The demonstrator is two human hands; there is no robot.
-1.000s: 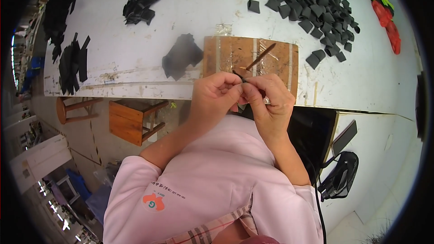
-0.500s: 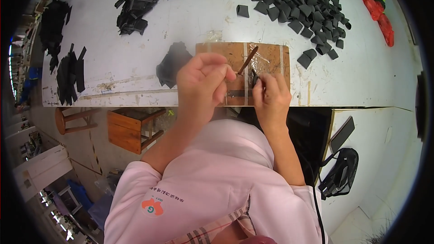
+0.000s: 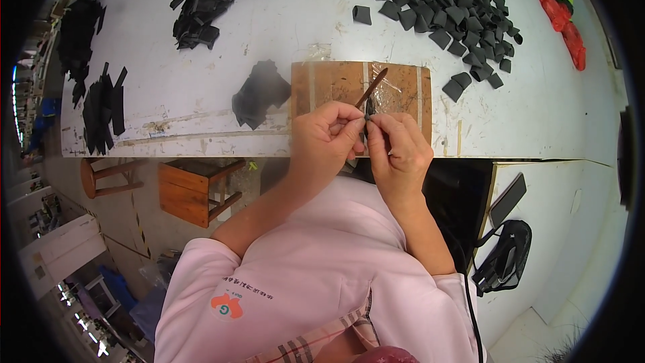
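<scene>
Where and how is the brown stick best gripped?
Grip the brown stick by its far half, probably from the far side: it slants away and rightward over the board, far tip exposed, while the left hand and right hand crowd its near end.

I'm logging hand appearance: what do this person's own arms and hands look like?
The left hand and right hand are ungloved, and no watch or bracelet shows. Short, plain, pale pink sleeves leave the forearms bare.
</scene>
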